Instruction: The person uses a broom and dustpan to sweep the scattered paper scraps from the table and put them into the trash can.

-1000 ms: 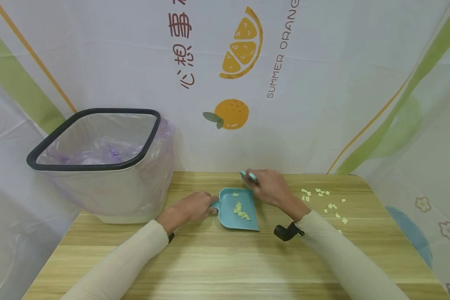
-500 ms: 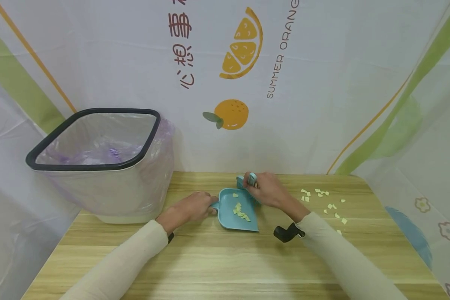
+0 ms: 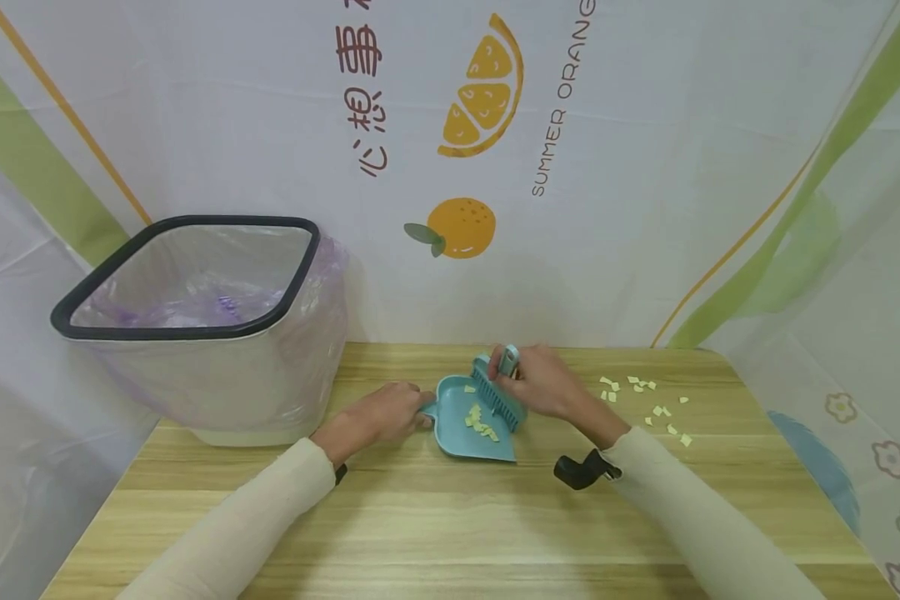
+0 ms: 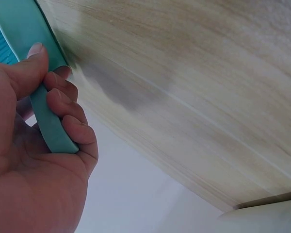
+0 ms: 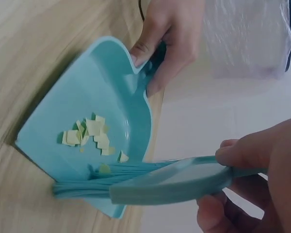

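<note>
My left hand [image 3: 392,412] grips the handle of a teal dustpan [image 3: 456,437] resting on the table; in the left wrist view the fingers [image 4: 68,102] curl round that handle [image 4: 53,128]. Small pale-yellow paper scraps [image 3: 481,422] lie in the pan. My right hand [image 3: 543,383] holds a matching teal hand brush [image 3: 498,396] by its handle. In the right wrist view the bristles [image 5: 82,188] reach over the pan's open front edge, close to the scraps [image 5: 93,131].
More paper scraps [image 3: 656,412] are scattered on the wooden table [image 3: 435,517] to the right. A white bin [image 3: 270,383] with a black rim and plastic liner stands at the left. A printed curtain [image 3: 607,208] hangs behind the table.
The brush has tilted and come down over the pan's right edge, so its bristles now show. My left hand, the dustpan and the scraps in it look unchanged.
</note>
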A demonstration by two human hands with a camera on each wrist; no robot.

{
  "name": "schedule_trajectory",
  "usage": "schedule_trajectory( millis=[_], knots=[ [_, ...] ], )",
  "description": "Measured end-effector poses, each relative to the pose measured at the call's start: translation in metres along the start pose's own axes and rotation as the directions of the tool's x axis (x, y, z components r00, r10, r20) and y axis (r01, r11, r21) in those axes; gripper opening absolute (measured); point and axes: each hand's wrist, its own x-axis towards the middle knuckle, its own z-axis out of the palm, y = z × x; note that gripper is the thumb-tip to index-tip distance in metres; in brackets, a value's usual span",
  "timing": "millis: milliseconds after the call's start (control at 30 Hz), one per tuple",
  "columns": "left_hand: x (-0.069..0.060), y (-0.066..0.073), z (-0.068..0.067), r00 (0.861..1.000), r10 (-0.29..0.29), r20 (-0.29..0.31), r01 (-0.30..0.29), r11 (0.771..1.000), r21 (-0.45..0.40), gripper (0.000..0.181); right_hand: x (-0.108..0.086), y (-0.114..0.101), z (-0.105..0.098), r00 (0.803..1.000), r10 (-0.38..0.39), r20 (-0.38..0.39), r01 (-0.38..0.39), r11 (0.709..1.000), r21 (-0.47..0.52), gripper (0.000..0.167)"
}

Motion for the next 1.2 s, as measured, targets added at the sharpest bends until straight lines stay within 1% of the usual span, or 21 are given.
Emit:
schedule_trajectory(
  millis=[167, 300, 433, 500, 567, 633, 767, 833, 900, 1000, 1100, 1133, 1200],
  knots=[
    [0.000, -0.001, 0.000, 1.000, 0.008, -0.004, -0.008, 1.000, 0.004, 0.029, 0.000, -0.006, 0.001, 0.998, -0.058, -0.019, 0.058, 0.998, -0.006, 0.008],
    [0.000, 0.000, -0.001, 1.000, 0.005, 0.003, -0.005, 1.000, 0.000, 0.028, 0.001, -0.008, 0.002, 0.996, -0.090, -0.023, 0.088, 0.995, -0.048, 0.011],
    [0.000, 0.000, -0.002, 1.000, 0.007, 0.006, -0.007, 1.000, -0.001, 0.025, 0.001, -0.009, 0.004, 0.994, -0.108, 0.026, 0.111, 0.986, -0.128, 0.013],
    [0.000, 0.000, -0.002, 1.000, 0.010, 0.004, -0.010, 1.000, -0.002, 0.024, 0.001, -0.009, 0.005, 0.991, -0.122, 0.062, 0.130, 0.981, -0.147, 0.013],
    [0.000, -0.001, -0.001, 1.000, 0.008, 0.005, -0.008, 1.000, -0.004, 0.024, 0.000, -0.008, 0.006, 0.987, -0.130, 0.091, 0.141, 0.981, -0.136, 0.012],
    [0.000, -0.001, -0.001, 1.000, 0.005, 0.007, -0.005, 1.000, -0.004, 0.025, -0.001, -0.007, 0.006, 0.984, -0.140, 0.108, 0.151, 0.983, -0.105, 0.012],
    [0.000, -0.001, 0.000, 1.000, -0.002, 0.012, 0.002, 1.000, -0.007, 0.027, -0.001, -0.005, 0.002, 0.983, -0.134, 0.124, 0.136, 0.991, -0.008, 0.011],
    [0.000, -0.001, 0.000, 1.000, -0.002, 0.012, 0.002, 1.000, -0.007, 0.025, -0.002, -0.004, -0.002, 0.987, -0.119, 0.108, 0.117, 0.993, 0.031, 0.012],
    [0.000, -0.001, 0.000, 1.000, -0.001, 0.010, 0.001, 1.000, -0.006, 0.023, -0.002, -0.002, -0.005, 0.993, -0.098, 0.070, 0.095, 0.995, 0.042, 0.012],
    [0.000, -0.001, 0.000, 1.000, -0.003, 0.010, 0.003, 1.000, -0.004, 0.023, -0.001, 0.002, -0.008, 0.998, -0.055, -0.021, 0.055, 0.998, -0.003, 0.014],
    [0.000, 0.000, 0.000, 1.000, -0.012, 0.015, 0.012, 1.000, -0.006, 0.025, 0.000, 0.007, -0.009, 0.996, -0.010, -0.093, 0.003, 0.997, -0.071, 0.014],
    [0.000, 0.000, 0.000, 1.000, -0.016, 0.018, 0.017, 1.000, -0.007, 0.026, 0.000, 0.009, -0.009, 0.995, -0.001, -0.104, -0.007, 0.996, -0.085, 0.015],
    [0.000, 0.000, 0.000, 1.000, -0.020, 0.022, 0.021, 1.000, -0.014, 0.027, 0.001, 0.012, -0.009, 0.995, 0.011, -0.100, -0.020, 0.995, -0.094, 0.016]
  ],
)
